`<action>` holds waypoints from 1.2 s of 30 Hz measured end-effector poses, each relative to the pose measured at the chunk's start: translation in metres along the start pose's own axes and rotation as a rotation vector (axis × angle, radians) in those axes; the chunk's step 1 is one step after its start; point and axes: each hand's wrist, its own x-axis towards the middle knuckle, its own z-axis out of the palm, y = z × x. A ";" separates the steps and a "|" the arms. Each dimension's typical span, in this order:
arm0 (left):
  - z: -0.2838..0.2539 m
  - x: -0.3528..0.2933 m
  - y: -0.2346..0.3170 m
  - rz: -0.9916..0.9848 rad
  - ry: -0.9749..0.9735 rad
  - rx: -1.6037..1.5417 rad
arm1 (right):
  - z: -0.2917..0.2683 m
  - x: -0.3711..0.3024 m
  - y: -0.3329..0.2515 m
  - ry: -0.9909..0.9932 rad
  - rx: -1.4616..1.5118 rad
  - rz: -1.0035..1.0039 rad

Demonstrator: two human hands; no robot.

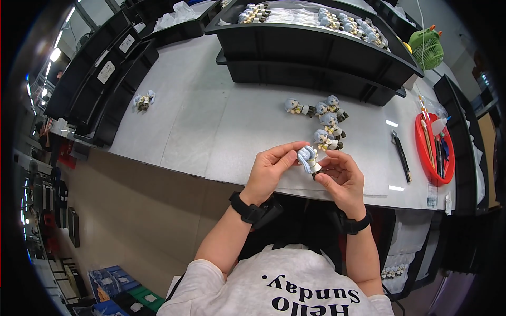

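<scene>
Between my two hands, just over the table's near edge, is a small figurine [309,159] with pale blue hair, a white outfit and dark feet. My left hand [272,167] pinches it at the hair with thumb and forefinger. At the lower body, the fingers of my right hand [341,176] curl round its dark base. Just beyond my hands lies a group of several similar figurines [328,122] on the table [211,116]. Another figurine [143,101] stands alone at the far left.
Stacked black bins [316,58] at the back hold rows of figurines. More black bins [113,79] line the left side. On the right lie a black pen-like tool [401,156] and a red tray [451,158] of brushes and tools. A green basket [426,50] stands behind.
</scene>
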 end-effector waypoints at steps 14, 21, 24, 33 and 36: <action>-0.001 -0.002 0.000 0.018 -0.005 0.005 | 0.002 0.002 -0.002 -0.018 -0.011 -0.023; 0.000 -0.003 -0.003 0.023 -0.081 -0.001 | -0.001 0.002 -0.005 -0.063 -0.102 -0.012; 0.001 -0.001 -0.009 0.151 -0.157 0.107 | -0.005 -0.001 0.000 -0.120 -0.262 -0.121; -0.013 -0.005 -0.012 0.180 -0.027 0.233 | -0.042 -0.043 -0.028 0.152 -0.127 -0.126; -0.011 -0.003 -0.010 0.152 -0.052 0.340 | -0.108 -0.101 -0.035 0.527 -0.301 -0.084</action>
